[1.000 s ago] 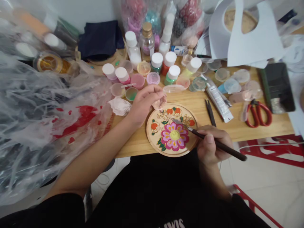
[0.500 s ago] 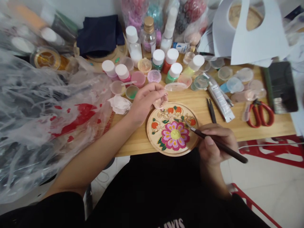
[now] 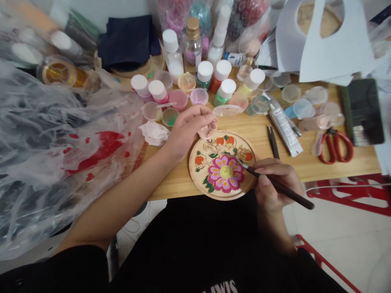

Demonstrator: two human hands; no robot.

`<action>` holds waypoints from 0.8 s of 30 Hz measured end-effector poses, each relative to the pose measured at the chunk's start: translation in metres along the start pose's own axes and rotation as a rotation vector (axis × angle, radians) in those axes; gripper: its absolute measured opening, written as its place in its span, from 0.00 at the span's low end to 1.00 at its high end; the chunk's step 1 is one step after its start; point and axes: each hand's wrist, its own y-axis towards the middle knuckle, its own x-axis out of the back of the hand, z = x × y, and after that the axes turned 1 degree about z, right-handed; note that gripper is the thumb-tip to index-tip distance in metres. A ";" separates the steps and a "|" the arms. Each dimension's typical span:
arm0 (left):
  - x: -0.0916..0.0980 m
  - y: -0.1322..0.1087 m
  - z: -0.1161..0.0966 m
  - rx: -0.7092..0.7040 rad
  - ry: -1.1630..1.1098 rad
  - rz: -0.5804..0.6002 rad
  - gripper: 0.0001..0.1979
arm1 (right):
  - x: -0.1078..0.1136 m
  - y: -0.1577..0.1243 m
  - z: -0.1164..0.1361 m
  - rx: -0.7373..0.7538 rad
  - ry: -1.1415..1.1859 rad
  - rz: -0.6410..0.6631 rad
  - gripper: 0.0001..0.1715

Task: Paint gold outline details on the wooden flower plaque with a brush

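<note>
A round wooden board (image 3: 195, 173) lies at the table's front edge. It carries a gold-outlined design with a pink and magenta flower (image 3: 226, 173), orange fruits and green leaves. At the board's upper left rim, my left hand (image 3: 191, 126) is closed on a small clear plastic cup (image 3: 207, 130) with something pale pink in it; its fingers hide part of the cup. My right hand (image 3: 276, 183), closed like a pen grip, holds a dark-handled tool (image 3: 288, 193) with a thin metal tip. That tip is over the leaves above the flower; I cannot tell whether it touches.
Behind the board stand several small paint cups and white-capped jars (image 3: 226, 89). A black pair of tweezers (image 3: 273, 142), a white tube (image 3: 285, 130) and red-handled pliers (image 3: 335, 146) lie right. Crumpled tissue (image 3: 154, 133) and plastic sheeting (image 3: 70, 162) are left. A phone (image 3: 365, 112) lies far right.
The tool in my right hand has shifted slightly left, its tip now nearer the leaves above the flower. My left hand keeps the cup in nearly the same place.
</note>
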 end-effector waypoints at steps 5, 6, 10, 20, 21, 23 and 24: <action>0.001 0.000 0.001 -0.006 0.016 0.003 0.08 | 0.000 -0.001 0.000 -0.013 0.003 -0.008 0.02; 0.001 0.000 0.001 -0.009 0.016 0.006 0.08 | 0.000 -0.001 0.000 -0.013 0.007 -0.012 0.02; 0.001 0.000 0.002 -0.022 -0.002 0.016 0.08 | -0.001 -0.001 0.000 -0.003 0.012 -0.019 0.02; -0.001 -0.001 0.000 0.000 -0.017 0.001 0.07 | -0.002 -0.001 0.002 -0.022 0.009 -0.043 0.01; 0.000 -0.001 0.000 -0.006 -0.020 0.004 0.07 | -0.002 -0.001 0.002 -0.024 0.009 -0.044 0.01; 0.000 0.000 0.001 -0.019 -0.026 0.012 0.07 | -0.002 0.000 0.002 -0.017 0.011 -0.044 0.01; 0.001 0.000 0.001 -0.025 -0.030 0.016 0.06 | -0.002 0.000 0.002 -0.008 0.012 -0.042 0.01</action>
